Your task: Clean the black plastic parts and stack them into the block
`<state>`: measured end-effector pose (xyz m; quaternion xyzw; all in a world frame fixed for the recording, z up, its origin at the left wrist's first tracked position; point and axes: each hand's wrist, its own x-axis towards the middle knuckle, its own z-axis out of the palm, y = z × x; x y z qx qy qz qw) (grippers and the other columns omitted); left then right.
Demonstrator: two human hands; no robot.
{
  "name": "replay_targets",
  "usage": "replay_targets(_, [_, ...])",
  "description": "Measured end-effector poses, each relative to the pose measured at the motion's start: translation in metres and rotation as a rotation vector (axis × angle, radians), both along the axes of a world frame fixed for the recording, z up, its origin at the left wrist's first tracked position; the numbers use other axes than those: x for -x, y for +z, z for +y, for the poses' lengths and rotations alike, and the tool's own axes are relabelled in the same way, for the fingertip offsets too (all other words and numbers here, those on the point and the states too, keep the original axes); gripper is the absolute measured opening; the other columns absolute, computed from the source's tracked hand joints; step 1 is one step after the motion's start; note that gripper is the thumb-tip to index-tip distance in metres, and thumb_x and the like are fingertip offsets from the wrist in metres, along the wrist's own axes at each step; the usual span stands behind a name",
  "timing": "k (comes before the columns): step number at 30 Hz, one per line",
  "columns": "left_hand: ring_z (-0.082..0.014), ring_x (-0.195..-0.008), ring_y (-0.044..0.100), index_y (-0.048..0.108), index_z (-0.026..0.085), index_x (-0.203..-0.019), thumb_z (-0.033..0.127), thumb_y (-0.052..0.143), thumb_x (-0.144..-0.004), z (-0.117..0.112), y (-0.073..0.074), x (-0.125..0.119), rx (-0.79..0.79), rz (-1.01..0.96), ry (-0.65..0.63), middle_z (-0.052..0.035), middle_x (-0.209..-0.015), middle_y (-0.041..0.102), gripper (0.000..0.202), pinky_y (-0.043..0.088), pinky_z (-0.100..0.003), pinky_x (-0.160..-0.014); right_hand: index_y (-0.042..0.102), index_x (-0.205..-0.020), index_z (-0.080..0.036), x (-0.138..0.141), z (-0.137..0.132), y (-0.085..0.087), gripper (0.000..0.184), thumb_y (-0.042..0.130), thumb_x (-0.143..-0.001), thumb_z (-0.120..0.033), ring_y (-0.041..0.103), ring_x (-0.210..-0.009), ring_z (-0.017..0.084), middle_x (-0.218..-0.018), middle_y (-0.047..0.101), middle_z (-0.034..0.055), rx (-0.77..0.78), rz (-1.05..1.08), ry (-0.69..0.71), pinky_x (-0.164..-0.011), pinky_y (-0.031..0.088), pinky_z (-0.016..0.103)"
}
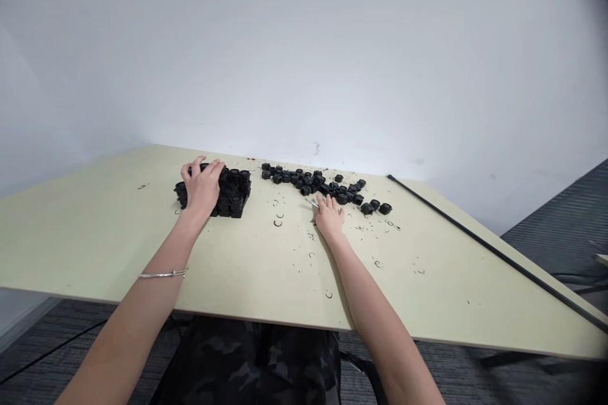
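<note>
On the left of the table, black round plastic parts stand packed together in a block [235, 197]. My left hand [202, 192] lies over its top, with the fingers curled round one black part [204, 167]. Right of the middle, a loose heap of similar black parts [308, 182] spreads across the table. My right hand [329, 216] rests at the near edge of that heap. A thin, shiny metal tool [311, 202] sticks out to the left from under its fingers; its kind and most of its length are hidden.
Thin black curled trimmings [278, 223] and small crumbs lie about the pale table [237, 278]. Several black parts [375, 207] sit apart on the right of the heap. A long black rod [475, 237] runs along the table's right side. A white wall [304, 63] stands behind.
</note>
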<state>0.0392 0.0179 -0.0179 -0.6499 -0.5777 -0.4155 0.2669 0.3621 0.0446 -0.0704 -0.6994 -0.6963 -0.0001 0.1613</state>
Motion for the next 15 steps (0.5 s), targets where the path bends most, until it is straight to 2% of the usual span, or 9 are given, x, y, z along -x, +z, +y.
replay_targets(7, [-0.0316,-0.123,0.037,0.062,0.023,-0.107,0.011,0.035,-0.085,0.0005,-0.0006,0.0012,0.0,-0.025,0.003,-0.0099,-0.112,0.065,0.037,0.018,-0.054,-0.1,0.047,-0.131,-0.025,-0.0013,-0.0027,-0.0003,0.047,0.026,-0.09,-0.017,0.026,-0.135,0.026,-0.137,0.047,0.0089,-0.035,0.026,0.048,-0.105,0.02,0.053])
replay_targets(10, [-0.0306,-0.122,0.038,0.063,0.023,-0.104,0.01,0.034,-0.085,0.0006,-0.0005,0.0013,-0.005,-0.038,0.004,-0.0099,-0.108,0.066,0.038,0.017,-0.054,-0.1,0.05,-0.129,-0.025,-0.0021,-0.0013,-0.0015,0.046,0.027,-0.091,-0.018,0.026,-0.134,0.028,-0.14,0.043,0.0088,-0.075,0.042,0.009,-0.104,0.021,0.051])
replay_targets(15, [-0.0293,-0.12,0.04,0.063,0.022,-0.104,0.01,0.032,-0.085,0.0009,-0.0007,0.0,-0.003,-0.055,0.003,-0.0107,-0.106,0.065,0.039,0.017,-0.052,-0.102,0.046,-0.134,-0.027,-0.0023,0.0042,-0.0014,0.047,0.026,-0.092,-0.021,0.024,-0.135,0.029,-0.145,0.034,0.011,-0.143,0.068,-0.114,-0.103,0.021,0.051])
